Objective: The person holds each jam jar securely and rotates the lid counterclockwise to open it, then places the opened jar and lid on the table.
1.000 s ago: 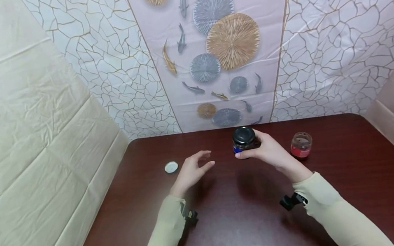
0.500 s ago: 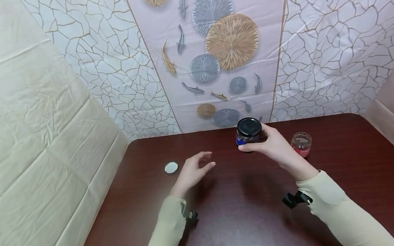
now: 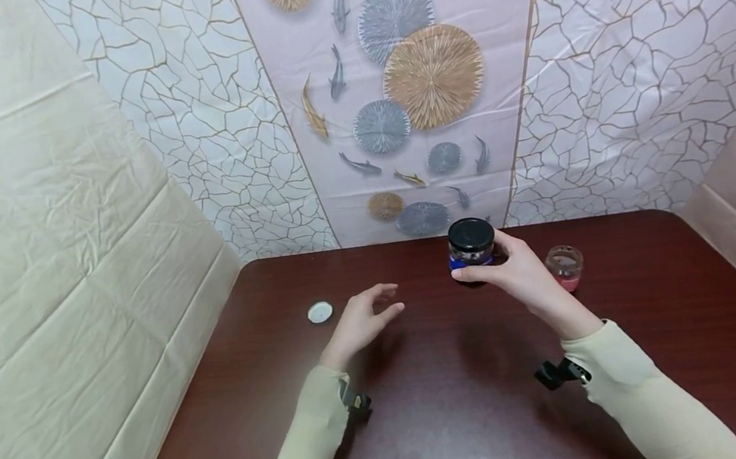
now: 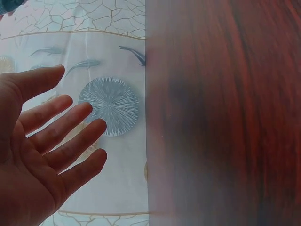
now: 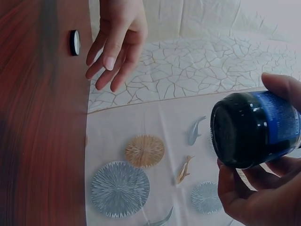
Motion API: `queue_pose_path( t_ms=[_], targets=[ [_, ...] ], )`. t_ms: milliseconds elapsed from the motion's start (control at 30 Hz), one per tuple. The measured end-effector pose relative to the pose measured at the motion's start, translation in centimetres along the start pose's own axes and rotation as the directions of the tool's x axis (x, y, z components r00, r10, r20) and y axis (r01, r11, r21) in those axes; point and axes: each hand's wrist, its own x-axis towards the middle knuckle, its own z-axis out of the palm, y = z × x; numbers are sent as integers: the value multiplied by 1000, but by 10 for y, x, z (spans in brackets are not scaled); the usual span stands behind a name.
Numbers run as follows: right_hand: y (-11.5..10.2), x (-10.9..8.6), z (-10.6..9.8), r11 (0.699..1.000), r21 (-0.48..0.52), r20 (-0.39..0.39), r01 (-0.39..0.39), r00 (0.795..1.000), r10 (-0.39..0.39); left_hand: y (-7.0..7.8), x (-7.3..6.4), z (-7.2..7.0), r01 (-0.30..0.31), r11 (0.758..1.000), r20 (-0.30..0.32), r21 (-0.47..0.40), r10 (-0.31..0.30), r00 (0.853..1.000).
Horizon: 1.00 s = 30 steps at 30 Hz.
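My right hand (image 3: pixel 521 275) holds a small glass jar (image 3: pixel 471 243) with a black lid and a blue label, raised above the table's far part. In the right wrist view the thumb and fingers wrap the sides of the jar (image 5: pixel 256 129), its black lid facing left. My left hand (image 3: pixel 359 320) hovers over the table with fingers relaxed and apart, holding nothing. The left wrist view shows the palm of that hand (image 4: pixel 47 150) bare. Left of it lies a loose lid (image 3: pixel 319 313), white inside up, with a dark rim in the right wrist view.
An uncovered glass jar (image 3: pixel 565 267) with a red label stands on the right, just beyond my right wrist and partly behind it. The dark reddish-brown table (image 3: pixel 428 423) ends at a patterned cloth backdrop (image 3: pixel 407 100). Cream cloth (image 3: pixel 70 300) hangs along the left side.
My right hand has lifted the blue-labelled jar slightly and carried it to the right. The jar's lid tilts less toward the camera now. The left hand stays almost still.
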Motion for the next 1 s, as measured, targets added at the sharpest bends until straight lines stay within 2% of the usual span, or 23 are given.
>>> queue_pose_path(
  t_ms=[533, 1000],
  targets=[
    [-4, -10, -7, 999, -37, -40, 23, 999, -25, 2, -1, 1, 6, 1000, 28, -13, -5, 1000],
    [-6, -12, -10, 995, -97, -72, 29, 997, -36, 1, -1, 2, 9, 1000, 34, 22, -10, 999]
  ],
)
